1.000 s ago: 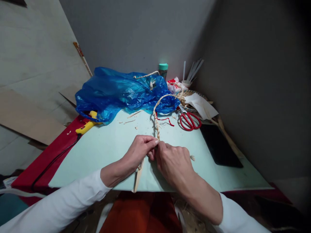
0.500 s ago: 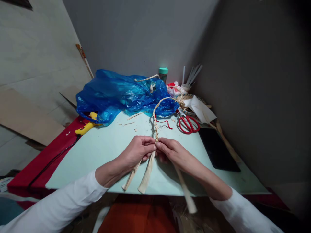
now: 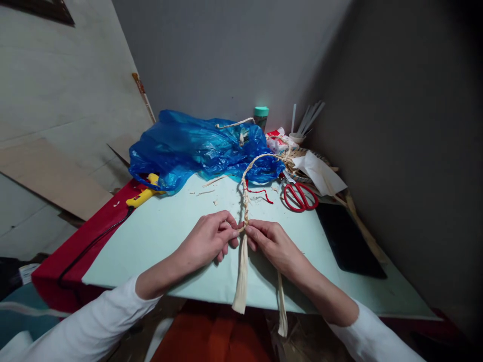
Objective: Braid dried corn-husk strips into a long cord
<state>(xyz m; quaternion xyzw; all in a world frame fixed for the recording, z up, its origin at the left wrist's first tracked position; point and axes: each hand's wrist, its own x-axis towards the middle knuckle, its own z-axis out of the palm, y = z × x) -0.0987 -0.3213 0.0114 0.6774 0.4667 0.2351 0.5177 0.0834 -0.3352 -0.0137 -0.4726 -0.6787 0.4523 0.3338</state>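
A pale braid (image 3: pixel 246 198) of dried plant fibre arches from the basket side down to my fingers at the table's middle. My left hand (image 3: pixel 209 239) pinches one strand just left of the braid's lower end. On the other side, my right hand (image 3: pixel 273 246) closes thumb and fingers at the braid's end. One loose fibre strand (image 3: pixel 241 281) hangs straight down between the hands, fanning out at its tip. A second strand (image 3: pixel 282 306) drops below my right hand past the table edge. A red thread (image 3: pixel 260 191) lies beside the braid.
Red-handled scissors (image 3: pixel 300 197) and a dark flat tablet-like slab (image 3: pixel 350 241) lie at right. A crumpled blue plastic bag (image 3: pixel 204 148) fills the back, with a yellow corded tool (image 3: pixel 141 197) at its left. Behind are a woven basket (image 3: pixel 302 173) and a green-lidded jar (image 3: pixel 260 115).
My left hand has shifted a little left, away from the braid, drawing a strand sideways. The middle strand now hangs straighter. The whole view has shifted slightly.
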